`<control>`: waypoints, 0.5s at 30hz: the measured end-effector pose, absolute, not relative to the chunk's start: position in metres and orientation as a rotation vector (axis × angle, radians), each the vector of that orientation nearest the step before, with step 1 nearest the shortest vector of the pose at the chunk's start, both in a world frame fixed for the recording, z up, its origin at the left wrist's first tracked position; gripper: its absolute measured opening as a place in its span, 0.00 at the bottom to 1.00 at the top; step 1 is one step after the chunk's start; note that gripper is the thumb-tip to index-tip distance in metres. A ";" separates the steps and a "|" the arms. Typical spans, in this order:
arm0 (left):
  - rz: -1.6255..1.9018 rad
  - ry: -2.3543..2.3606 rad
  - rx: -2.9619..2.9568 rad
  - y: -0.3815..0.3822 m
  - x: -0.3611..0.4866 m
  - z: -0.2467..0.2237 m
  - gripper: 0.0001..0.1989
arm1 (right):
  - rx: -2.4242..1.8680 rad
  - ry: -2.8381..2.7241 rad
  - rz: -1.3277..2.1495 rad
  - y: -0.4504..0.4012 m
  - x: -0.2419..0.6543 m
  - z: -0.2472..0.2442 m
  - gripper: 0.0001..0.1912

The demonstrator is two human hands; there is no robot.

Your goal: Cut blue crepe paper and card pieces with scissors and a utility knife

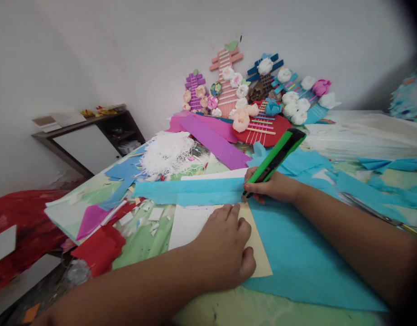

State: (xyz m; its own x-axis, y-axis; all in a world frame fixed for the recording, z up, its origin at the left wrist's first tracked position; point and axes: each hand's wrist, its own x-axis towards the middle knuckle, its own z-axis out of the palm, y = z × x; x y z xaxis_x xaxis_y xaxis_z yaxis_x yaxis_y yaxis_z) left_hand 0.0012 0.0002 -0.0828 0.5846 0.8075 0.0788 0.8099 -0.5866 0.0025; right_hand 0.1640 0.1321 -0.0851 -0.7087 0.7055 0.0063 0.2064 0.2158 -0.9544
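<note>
Head view, clock face centred on the frame: we recorded one right hand at four o'clock, fingers closed round a green-and-black cutter, its tip lowered at the three-o'clock end of a light blue strip, itself placed at seven. We listed one left hand between five and six, released, palm down with fingers loosely bent on a cream card. We further entered one blue sheet at four, scissors past three, white threads at nine, and flowered ornaments between twelve and one.
</note>
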 end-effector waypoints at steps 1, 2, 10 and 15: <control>-0.114 -1.416 -2.766 0.000 0.001 -0.083 0.24 | -0.838 -2.048 1.510 0.132 0.164 -0.085 0.11; -0.116 -1.418 -2.766 0.000 0.001 -0.082 0.24 | -0.834 -2.050 1.514 0.131 0.163 -0.085 0.11; -0.108 -1.421 -2.780 0.001 0.001 -0.082 0.23 | -0.854 -2.102 1.468 0.131 0.162 -0.086 0.11; -0.117 -1.409 -2.779 0.002 0.000 -0.084 0.23 | -0.864 -2.113 1.450 0.132 0.162 -0.086 0.12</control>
State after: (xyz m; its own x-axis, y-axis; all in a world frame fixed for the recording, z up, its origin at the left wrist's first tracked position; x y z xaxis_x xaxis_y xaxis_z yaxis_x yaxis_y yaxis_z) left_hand 0.0005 0.0017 -0.0836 0.5887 0.8046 0.0775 0.8064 -0.5913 0.0135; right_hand 0.1617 0.1321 -0.0863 -0.7115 0.7027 0.0042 0.2490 0.2577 -0.9336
